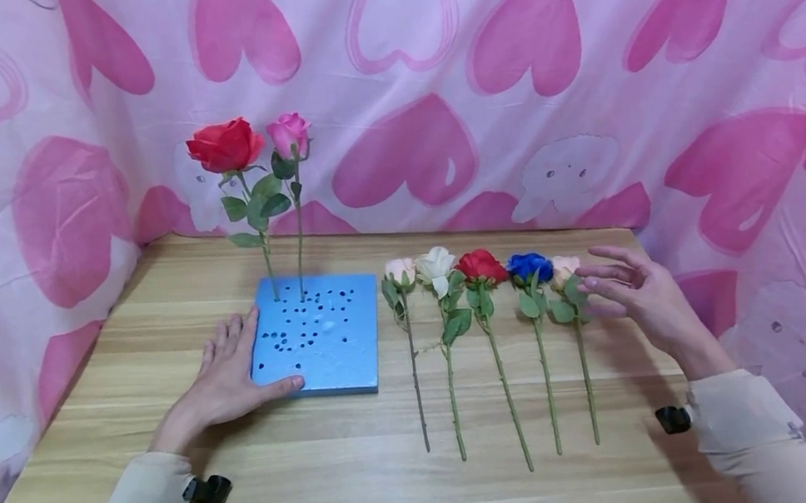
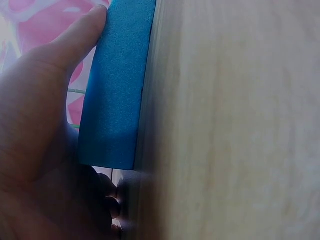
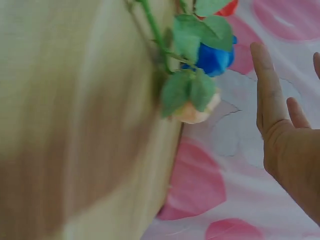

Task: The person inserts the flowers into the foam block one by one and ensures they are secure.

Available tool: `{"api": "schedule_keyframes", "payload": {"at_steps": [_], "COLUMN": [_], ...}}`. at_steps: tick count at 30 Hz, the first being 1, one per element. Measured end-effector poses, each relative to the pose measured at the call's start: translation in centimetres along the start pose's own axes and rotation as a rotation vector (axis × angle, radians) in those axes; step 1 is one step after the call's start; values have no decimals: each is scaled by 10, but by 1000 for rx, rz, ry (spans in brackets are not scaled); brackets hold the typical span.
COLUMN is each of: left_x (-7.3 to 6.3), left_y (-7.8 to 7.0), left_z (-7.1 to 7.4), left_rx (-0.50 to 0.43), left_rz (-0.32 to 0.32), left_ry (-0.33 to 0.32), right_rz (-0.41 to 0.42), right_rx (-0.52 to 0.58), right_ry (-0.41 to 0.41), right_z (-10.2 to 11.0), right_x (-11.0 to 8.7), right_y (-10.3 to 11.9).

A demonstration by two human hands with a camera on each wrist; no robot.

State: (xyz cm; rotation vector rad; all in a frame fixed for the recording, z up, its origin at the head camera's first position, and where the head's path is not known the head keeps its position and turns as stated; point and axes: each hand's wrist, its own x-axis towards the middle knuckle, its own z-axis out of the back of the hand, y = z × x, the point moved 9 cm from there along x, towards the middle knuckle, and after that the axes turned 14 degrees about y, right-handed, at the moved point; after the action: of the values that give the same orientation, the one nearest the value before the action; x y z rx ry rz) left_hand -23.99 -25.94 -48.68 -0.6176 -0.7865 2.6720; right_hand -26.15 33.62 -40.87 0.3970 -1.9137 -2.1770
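Note:
My left hand (image 1: 232, 373) rests against the left side of a blue foam block (image 1: 341, 364) dotted with holes, its thumb on the near edge. Fingers of that hand are spread along the block's side; the left wrist view shows the block's blue side face (image 2: 117, 95). Upright in the block's far part stand a large red rose (image 1: 226, 146) and a pink rose (image 1: 290, 136). My right hand (image 1: 651, 305) is raised with nothing in it, fingers extended, at the right end of a row of lying roses. Nearest to it is a pale peach rose (image 1: 566, 269), partly overlapped by the fingertips.
Left of the peach rose lie a blue rose (image 1: 529, 268), a red rose (image 1: 481, 265), a white rose (image 1: 437, 268) and a pale pink rose (image 1: 401, 270), stems toward me. A pink heart-patterned curtain (image 1: 402, 151) hangs behind the wooden table (image 1: 310, 481).

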Motion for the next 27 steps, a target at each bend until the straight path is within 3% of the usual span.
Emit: {"api": "schedule_keyframes", "payload": {"at_steps": [4, 9, 17, 27], "left_x": [-1, -1, 0, -1], "left_y": [0, 1, 1, 1], "left_z": [3, 1, -3, -1], "left_rx": [7, 0, -1, -8], "left_rz": [2, 6, 11, 10], "left_ry": [-2, -1, 4, 1], "right_rz": [-23, -158, -277, -405], "right_rx": [45, -29, 85, -77], "right_ry": [3, 16, 65, 77], "right_z": [0, 1, -5, -9], "right_x": [-8, -22, -37, -39], "right_y": [-16, -39, -73, -88]}}
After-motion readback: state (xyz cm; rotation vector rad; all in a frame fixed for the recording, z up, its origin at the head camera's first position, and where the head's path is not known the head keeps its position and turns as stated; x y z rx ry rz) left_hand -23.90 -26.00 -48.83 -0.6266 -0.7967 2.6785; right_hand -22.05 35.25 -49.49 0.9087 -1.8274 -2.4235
